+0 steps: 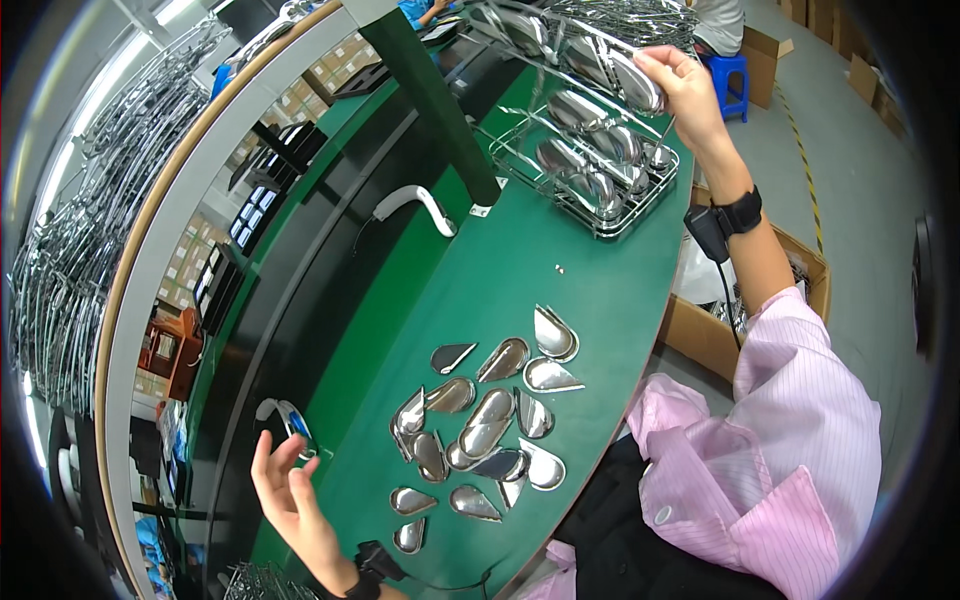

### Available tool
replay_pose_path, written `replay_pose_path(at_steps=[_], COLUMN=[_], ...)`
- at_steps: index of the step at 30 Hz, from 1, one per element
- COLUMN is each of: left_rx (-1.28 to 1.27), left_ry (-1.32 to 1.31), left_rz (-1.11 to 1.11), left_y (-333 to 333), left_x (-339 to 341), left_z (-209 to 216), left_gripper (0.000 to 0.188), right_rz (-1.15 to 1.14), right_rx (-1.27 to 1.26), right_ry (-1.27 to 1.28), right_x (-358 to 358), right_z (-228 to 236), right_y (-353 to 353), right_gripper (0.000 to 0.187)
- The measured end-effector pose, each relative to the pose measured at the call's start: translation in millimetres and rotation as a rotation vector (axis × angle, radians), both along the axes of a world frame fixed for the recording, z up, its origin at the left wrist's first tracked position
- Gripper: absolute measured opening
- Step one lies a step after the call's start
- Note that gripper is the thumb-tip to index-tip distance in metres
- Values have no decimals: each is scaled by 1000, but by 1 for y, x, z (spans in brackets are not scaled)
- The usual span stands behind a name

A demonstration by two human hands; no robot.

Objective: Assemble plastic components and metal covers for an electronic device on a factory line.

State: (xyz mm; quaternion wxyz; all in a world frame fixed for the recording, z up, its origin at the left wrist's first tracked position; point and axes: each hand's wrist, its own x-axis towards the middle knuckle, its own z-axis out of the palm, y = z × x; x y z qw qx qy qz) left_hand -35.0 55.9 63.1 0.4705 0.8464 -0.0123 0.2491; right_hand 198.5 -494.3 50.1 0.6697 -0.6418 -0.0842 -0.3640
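At the far right of the bench, my right hand (682,88) pinches a shiny teardrop-shaped metal piece (634,84) on the upper tier of a wire rack (612,222). More mirror-like pieces stand in rows on the rack's lower tiers. My left hand (298,508) is raised over the near left of the bench, fingers apart and holding nothing. To its right lies a loose group of the same metal pieces (487,425), several overlapping. One of them shows a dark, flat face (452,357).
The green bench (470,270) has a curved right edge beside me. A green post (430,100) rises behind the rack. A white curved lamp-like device (425,200) lies at the back. An open carton (710,335) stands right of the bench, and a blue stool (730,85) farther off.
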Motion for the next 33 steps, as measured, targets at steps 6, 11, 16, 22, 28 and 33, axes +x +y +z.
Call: replay_pose_path(at_steps=[6,11,16,22,28,33], left_rx=[-370,-764,-1240,-1238,-1318,-1155], left_ry=[-18,123,-56,-125,161,257], left_rz=[-375,-654,-355,-172,-287,-167], left_y=[-67,-121,-116,-56,-45,-46], left_x=[-8,9,25,26,30,34], left_z=[-8,-22,-38,-75,-101,-115], left_gripper=[66,101,82,65,65,61], right_rz=[-216,108,416,412,1273,1761], right_rx=[-242,-634,-1008,-817,468,686], right_ry=[-279,-538,-611,-578,324,327], right_x=[-105,-164,-171,-116,-37,-50], right_z=[49,13,-26,-7,-62,-82], right_y=[109,194,280,275,279,285], right_gripper=[15,17,46,34,41,55])
